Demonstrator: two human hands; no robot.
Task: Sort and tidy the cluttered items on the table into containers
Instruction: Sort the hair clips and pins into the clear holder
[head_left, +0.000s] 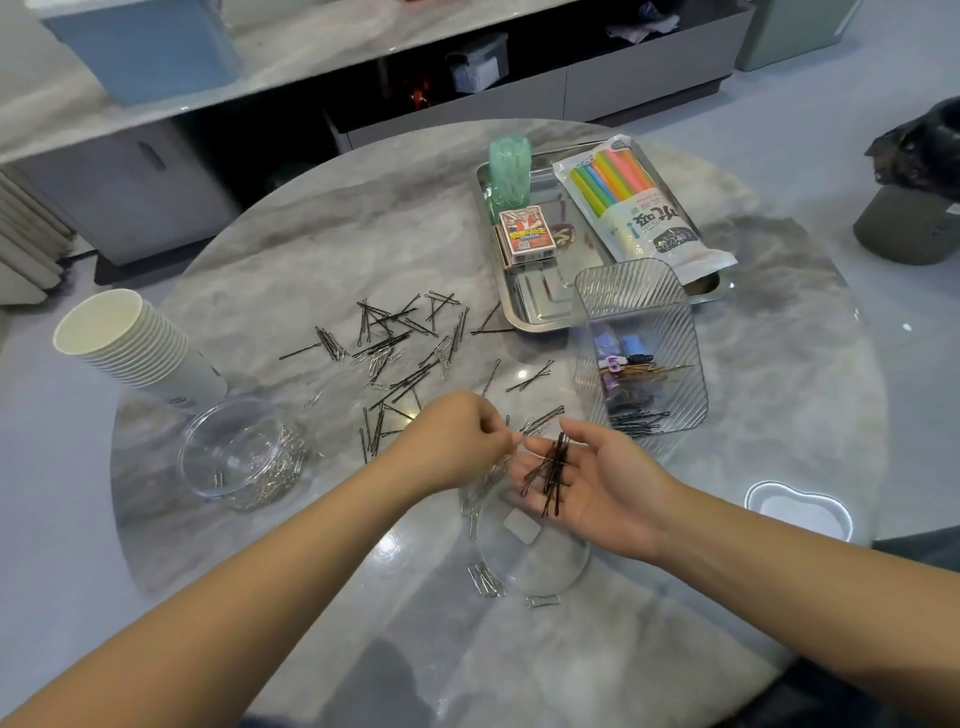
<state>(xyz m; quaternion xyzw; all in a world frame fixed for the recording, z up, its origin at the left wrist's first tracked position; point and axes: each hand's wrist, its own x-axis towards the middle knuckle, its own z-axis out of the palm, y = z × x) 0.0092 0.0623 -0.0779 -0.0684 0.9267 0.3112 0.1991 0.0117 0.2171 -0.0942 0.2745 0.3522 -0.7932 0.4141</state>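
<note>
Black bobby pins (551, 475), a small bundle, lying across the upturned palm of the right hand (597, 488), fingers relaxed and slightly cupped, not closed over them. Left hand (457, 441) alongside, fingertips pressed together just at the right hand's fingertips; pinching something thin there, by the look of it, though too small and blurred to name.

Best handling, as a judgement: keep the right palm level and cupped so nothing slides off; feed each pin in lengthwise, parallel to the bundle, not crosswise. Once the palm is full, carry it over the ribbed clear bin (641, 353), just beyond the right hand, already holding dark pins and coloured clips at its bottom, and tip from low over the rim rather than drop from high. Watch for silver paper clips (485, 579) mixed with the pins; those seem to belong in the round clear tub (241, 452) on the left, which already holds a pile of them.

More pins and clips scattered (400, 353) across the marble tabletop (779, 415) past the hands, so plenty left to sort. Farther out: stack of paper cups (130, 343) on its side at left, metal tray (530, 306) with a card box (527, 234), a bag of coloured straws (639, 202) and a green roll (509, 171), a clear round lid (535, 551) under the hands.
</note>
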